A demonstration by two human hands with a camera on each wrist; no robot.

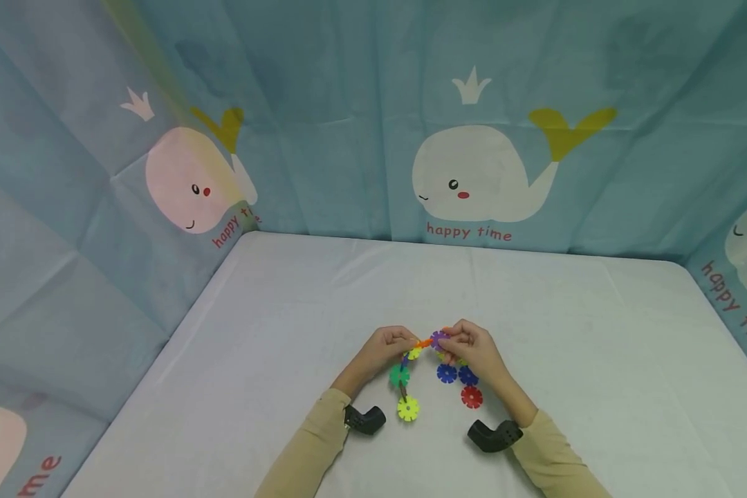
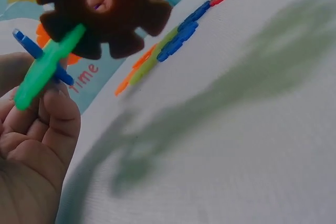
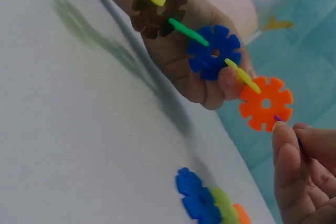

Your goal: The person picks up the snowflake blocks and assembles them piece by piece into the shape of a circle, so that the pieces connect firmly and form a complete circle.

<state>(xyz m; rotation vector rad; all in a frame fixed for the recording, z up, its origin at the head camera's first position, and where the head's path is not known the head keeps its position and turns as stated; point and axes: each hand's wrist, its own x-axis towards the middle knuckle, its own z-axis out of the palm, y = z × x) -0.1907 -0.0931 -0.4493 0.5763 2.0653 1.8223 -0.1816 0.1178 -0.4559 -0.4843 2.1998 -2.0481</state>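
A chain of slotted, flower-shaped plastic discs hangs from my hands above the table. My left hand point(image 1: 387, 349) grips it near the upper end, fingertips at a yellow disc point(image 3: 243, 76). Below run a blue disc point(image 3: 214, 52), a green disc point(image 1: 400, 375), a brown disc point(image 2: 126, 19) and a bottom yellow disc point(image 1: 408, 408). An orange disc point(image 3: 266, 103) projects from the upper end toward my right hand point(image 1: 473, 349). That hand pinches a purple disc point(image 1: 438, 340), whose edge meets the orange disc in the right wrist view. My right fingers cover part of the purple disc.
On the white table point(image 1: 274, 387), below my right hand, lie two blue discs point(image 1: 447, 373), a red disc point(image 1: 472, 397), and yellow and orange ones partly hidden. Black wrist cameras point(image 1: 365, 420) stick out from both sleeves. Whale-print curtains point(image 1: 348, 173) stand around the table.
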